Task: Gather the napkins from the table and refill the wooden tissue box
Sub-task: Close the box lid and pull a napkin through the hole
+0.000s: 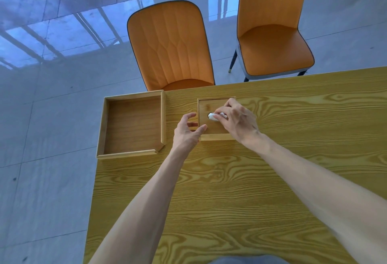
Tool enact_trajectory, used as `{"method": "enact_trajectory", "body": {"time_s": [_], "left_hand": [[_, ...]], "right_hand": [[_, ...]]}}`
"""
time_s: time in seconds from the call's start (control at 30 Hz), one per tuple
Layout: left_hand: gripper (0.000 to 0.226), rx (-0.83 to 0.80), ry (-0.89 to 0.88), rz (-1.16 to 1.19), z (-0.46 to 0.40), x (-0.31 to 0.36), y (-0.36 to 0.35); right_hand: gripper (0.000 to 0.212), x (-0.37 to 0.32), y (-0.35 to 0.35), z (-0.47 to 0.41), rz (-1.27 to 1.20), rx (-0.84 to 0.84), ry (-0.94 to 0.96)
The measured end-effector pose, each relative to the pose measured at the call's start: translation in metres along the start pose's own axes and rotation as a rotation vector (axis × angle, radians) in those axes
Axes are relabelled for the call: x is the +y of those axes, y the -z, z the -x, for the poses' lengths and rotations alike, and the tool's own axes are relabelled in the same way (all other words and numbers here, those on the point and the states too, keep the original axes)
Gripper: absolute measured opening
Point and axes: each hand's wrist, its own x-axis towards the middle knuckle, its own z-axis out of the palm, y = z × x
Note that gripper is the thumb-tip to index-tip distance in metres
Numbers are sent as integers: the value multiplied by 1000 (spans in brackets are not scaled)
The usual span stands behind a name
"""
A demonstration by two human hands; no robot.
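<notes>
The wooden tissue box [209,132] stands near the table's far edge, lid on, with an oval slot in its top. A bit of white napkin [214,116] sticks out of that slot. My right hand [236,120] lies over the box top and pinches the napkin between thumb and fingers. My left hand [187,131] grips the box's near left corner, thumb on the lid and fingers along the left side. The rest of the napkin is hidden inside the box.
A shallow wooden tray [132,152] lies left of the box at the table's left corner, one corner open. The wood-grain table [240,190] has its left edge beside the tray. Two orange chairs [170,52] [272,33] stand beyond the far edge on grey tiles.
</notes>
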Motion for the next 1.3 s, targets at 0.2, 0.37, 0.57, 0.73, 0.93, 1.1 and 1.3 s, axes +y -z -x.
{"method": "enact_trajectory", "body": {"time_s": [0.2, 0.37, 0.57, 0.73, 0.93, 1.1, 1.3], "left_hand": [[57, -1, -6, -1, 0, -1, 0], [57, -4, -3, 0, -1, -1, 1], [57, -10, 1, 1, 0, 1, 1], [57, -3, -2, -6, 1, 0, 1], [56, -2, 6, -13, 2, 2, 1], [54, -3, 26, -40, 4, 6, 2], [51, -64, 20, -273, 14, 16, 10]], "right_hand": [[22, 7, -16, 9, -137, 92, -125], [22, 8, -22, 16, -303, 134, -116], [24, 14, -24, 19, -402, 140, -107], [27, 18, -26, 21, -452, 142, -83], [20, 19, -23, 20, -553, 153, -37], [23, 17, -13, 21, -570, 152, -82], [23, 26, 5, 19, -356, 105, -118]]}}
